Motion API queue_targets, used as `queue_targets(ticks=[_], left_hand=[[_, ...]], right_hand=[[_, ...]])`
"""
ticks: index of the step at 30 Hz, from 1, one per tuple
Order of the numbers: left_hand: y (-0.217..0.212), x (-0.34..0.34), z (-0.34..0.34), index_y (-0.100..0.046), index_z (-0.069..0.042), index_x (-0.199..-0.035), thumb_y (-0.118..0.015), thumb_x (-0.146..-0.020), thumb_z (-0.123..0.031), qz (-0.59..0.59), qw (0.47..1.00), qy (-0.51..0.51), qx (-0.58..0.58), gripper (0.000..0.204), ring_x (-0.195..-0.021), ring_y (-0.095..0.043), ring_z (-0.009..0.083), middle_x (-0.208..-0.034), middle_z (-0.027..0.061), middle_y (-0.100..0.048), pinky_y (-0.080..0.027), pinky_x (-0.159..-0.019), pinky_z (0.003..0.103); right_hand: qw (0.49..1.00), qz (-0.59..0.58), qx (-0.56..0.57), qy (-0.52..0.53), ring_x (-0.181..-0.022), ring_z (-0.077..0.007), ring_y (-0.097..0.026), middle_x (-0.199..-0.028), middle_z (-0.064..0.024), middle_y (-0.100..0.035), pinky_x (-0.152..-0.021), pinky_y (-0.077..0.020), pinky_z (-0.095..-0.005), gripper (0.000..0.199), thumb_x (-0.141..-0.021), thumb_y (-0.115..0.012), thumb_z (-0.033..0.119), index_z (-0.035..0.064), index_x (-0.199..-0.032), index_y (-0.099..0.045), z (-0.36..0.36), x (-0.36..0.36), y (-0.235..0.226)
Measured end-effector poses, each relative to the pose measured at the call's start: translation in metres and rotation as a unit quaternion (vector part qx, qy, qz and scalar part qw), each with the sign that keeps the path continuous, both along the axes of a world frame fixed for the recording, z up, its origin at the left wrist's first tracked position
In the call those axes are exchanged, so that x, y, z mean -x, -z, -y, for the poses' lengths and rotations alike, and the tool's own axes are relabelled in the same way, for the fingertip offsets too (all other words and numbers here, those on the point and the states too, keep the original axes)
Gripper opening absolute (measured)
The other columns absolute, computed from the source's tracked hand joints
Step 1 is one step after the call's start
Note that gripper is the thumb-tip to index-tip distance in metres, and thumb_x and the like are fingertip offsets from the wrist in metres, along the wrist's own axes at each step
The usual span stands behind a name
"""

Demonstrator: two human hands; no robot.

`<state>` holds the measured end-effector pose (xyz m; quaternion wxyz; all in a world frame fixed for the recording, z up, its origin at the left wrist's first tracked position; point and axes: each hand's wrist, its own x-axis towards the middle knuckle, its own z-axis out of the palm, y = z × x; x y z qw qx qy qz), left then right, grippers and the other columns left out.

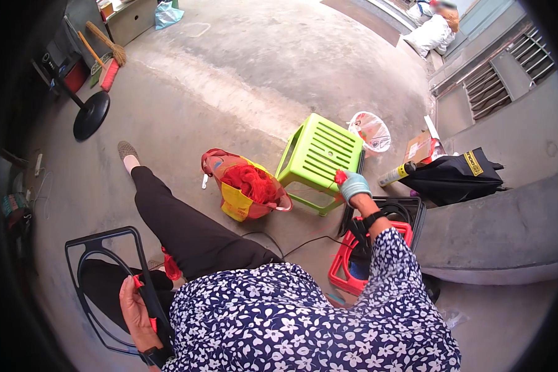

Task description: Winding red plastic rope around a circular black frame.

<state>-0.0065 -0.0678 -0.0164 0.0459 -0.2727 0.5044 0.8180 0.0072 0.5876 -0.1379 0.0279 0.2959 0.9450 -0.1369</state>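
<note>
My left hand (pixel 137 310) is at the lower left, closed against the side bar of a black plastic frame (pixel 103 233) with an oval opening. Bits of red show at its fingertips and beside the bar. My right hand (pixel 356 187), in a grey-teal glove, is closed over the near corner of a green plastic stool (pixel 322 146). A small red piece (pixel 340 177) shows at its fingers; I cannot tell whether it is held or worn. Red netting (pixel 251 181) fills a red and yellow bag (pixel 235 203) between my legs and the stool. More red mesh (pixel 171 265) hangs by my left knee.
Near my right arm is a red plastic tray-like piece (pixel 340 273) with black cables. A lined waste basket (pixel 378 133) stands behind the stool. A black bag (pixel 452 180) and a spray can (pixel 395 174) lie at right. Brooms (pixel 108 75) and a round black base (pixel 92 116) stand far left.
</note>
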Motion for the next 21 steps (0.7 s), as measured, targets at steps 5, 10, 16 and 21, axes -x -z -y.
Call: queue_targets(ticks=[5, 10, 16, 21], left_hand=[[-0.002, -0.003, -0.001, -0.062, -0.003, -0.095, -0.064, -0.087, -0.009, -0.003, 1.0, 0.014, 0.001, 0.01, -0.079, -0.064, 0.0117, -0.087, 0.0047, -0.066, -0.052, -0.073, 0.023], [0.0, -0.004, 0.004, -0.062, -0.003, -0.095, -0.063, -0.088, -0.011, 0.006, 1.0, 0.013, 0.012, 0.011, -0.078, -0.064, 0.0116, -0.086, 0.0046, -0.067, -0.053, -0.071, 0.023], [-0.003, 0.004, -0.004, -0.061, -0.003, -0.094, -0.063, -0.088, -0.01, 0.022, 1.0, 0.015, 0.014, 0.009, -0.076, -0.064, 0.0109, -0.085, 0.0047, -0.067, -0.054, -0.069, 0.022], [-0.006, 0.01, -0.011, -0.061, -0.003, -0.094, -0.063, -0.088, -0.01, 0.01, 0.999, 0.039, 0.028, 0.01, -0.074, -0.065, 0.0107, -0.084, 0.0049, -0.067, -0.054, -0.068, 0.022]], right_hand=[[0.999, 0.036, -0.021, -0.019, -0.09, -0.0396, -0.061, -0.095, -0.0232, -0.064, -0.079, -0.0496, -0.0455, 0.029, -0.085, -0.051, 0.029, 0.0063, -0.096, -0.066, -0.005, 0.042, 0.007], [0.994, 0.002, -0.006, 0.106, -0.089, -0.0394, -0.062, -0.094, -0.0228, -0.064, -0.077, -0.0498, -0.0454, 0.031, -0.085, -0.051, 0.032, 0.0065, -0.096, -0.066, 0.009, 0.041, -0.019], [0.965, -0.019, 0.058, 0.255, -0.089, -0.038, -0.064, -0.091, -0.0214, -0.066, -0.077, -0.0499, -0.0437, 0.036, -0.073, -0.064, 0.035, 0.0074, -0.096, -0.064, -0.002, -0.027, -0.022], [0.963, 0.09, 0.035, 0.253, -0.093, -0.0368, -0.064, -0.094, -0.0237, -0.066, -0.079, -0.0496, -0.0437, 0.053, -0.07, -0.065, 0.05, 0.0043, -0.097, -0.067, -0.005, -0.049, -0.026]])
